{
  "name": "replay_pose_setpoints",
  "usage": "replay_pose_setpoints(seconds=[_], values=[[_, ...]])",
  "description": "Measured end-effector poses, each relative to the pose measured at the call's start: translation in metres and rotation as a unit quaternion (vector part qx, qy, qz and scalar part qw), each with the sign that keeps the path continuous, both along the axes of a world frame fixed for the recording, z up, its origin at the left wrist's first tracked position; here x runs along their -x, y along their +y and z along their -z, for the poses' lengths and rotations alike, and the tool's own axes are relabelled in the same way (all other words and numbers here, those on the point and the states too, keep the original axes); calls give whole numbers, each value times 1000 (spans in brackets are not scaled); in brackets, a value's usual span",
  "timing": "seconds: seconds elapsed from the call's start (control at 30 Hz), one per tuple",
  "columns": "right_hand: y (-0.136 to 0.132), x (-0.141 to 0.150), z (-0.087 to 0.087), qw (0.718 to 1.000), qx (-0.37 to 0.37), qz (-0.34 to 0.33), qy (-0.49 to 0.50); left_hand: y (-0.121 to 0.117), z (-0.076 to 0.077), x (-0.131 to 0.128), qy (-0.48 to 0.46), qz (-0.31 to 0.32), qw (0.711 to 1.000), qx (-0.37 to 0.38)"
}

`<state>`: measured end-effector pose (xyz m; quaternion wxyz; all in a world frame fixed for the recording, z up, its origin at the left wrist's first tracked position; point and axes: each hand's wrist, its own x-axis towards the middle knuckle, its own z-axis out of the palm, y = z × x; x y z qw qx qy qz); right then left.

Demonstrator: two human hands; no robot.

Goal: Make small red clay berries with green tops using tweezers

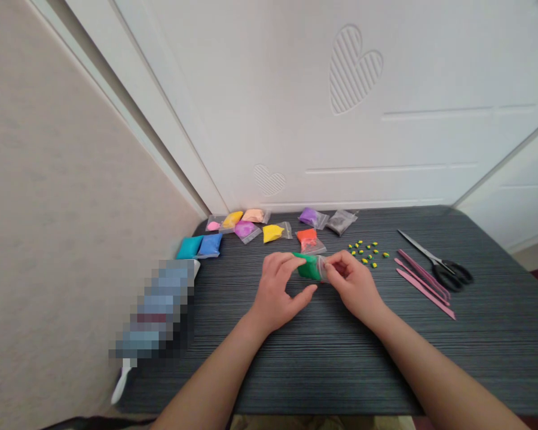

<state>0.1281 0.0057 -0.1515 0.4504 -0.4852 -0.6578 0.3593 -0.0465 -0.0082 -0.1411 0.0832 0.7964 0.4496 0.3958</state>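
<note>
A small clear zip bag of green clay [309, 267] is between my two hands, above the middle of the dark table. My right hand [352, 283] pinches the bag's clear zip end between thumb and fingers. On the other side, my left hand [280, 289] has its thumb and fingers apart, with the fingertips close to the green end; whether they touch it I cannot tell. Just right of my right hand lie several tiny yellow-and-green pieces [367, 252]. An orange clay bag [308, 239] rests just behind the green one.
Several more clay bags, among them yellow [273, 233], purple [309, 217], grey [341, 221] and blue [210, 245], line the table's back and left. Pink modelling tools [425, 289] and black-handled scissors [443, 267] lie at right. A blurred-out packet [156, 307] sits at the left edge.
</note>
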Motion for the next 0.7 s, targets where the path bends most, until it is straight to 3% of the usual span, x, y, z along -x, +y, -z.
replay_pose_setpoints(seconds=[0.17, 0.3, 0.7], values=[[2, 0, -3, 996, 39, -45, 66, 7, 4, 4, 101, 10, 994, -31], [2, 1, -2, 994, 45, -68, 80, 10, 9, 4, 112, 23, 993, -36], [6, -14, -9, 994, -68, -86, -26, 10, 12, 4, 104, 24, 994, -15]])
